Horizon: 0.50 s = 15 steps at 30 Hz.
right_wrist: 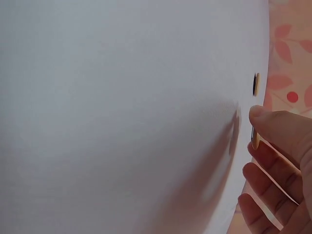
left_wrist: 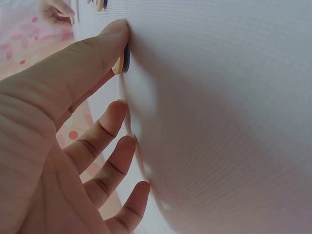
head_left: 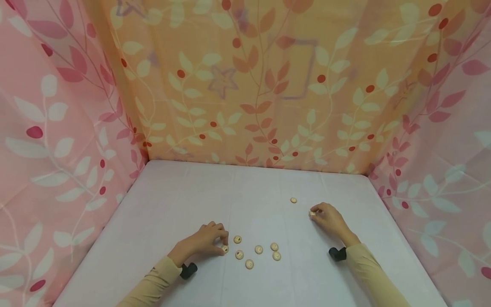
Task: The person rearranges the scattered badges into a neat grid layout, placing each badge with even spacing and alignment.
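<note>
Several small round beige buttons lie on a white table. My left hand is curled at the left end of the cluster, with its fingertips pinching one button. In the left wrist view the thumb holds that button tilted on edge against the table. My right hand is further right and pinches another button. The right wrist view shows this button edge-on under the thumb. A lone button lies just beyond the right hand.
The loose cluster of buttons lies between my hands near the front. Pink and orange leaf-print curtains close off the table at the left, back and right. A black wrist mount sits on each sleeve.
</note>
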{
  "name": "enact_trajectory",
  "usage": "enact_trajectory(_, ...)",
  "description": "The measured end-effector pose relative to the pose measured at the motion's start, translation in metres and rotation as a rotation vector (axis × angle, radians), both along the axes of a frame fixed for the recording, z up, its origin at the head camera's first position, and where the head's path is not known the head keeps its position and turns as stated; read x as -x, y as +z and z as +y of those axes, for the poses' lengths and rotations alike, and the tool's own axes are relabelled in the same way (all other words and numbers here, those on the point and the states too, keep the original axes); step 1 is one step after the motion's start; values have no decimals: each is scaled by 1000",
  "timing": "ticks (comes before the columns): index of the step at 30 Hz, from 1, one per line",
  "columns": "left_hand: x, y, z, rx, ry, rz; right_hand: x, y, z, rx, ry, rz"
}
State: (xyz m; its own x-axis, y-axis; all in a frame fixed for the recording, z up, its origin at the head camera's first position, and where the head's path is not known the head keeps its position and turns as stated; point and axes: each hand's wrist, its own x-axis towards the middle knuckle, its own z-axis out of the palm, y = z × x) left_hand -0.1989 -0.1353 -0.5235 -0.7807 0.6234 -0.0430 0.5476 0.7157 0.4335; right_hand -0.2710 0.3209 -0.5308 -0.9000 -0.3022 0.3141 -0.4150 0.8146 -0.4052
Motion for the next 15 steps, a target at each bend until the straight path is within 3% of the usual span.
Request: enact_trajectory(15, 2, 0, 0, 2, -6, 3, 25, -1, -1, 35, -98, -89)
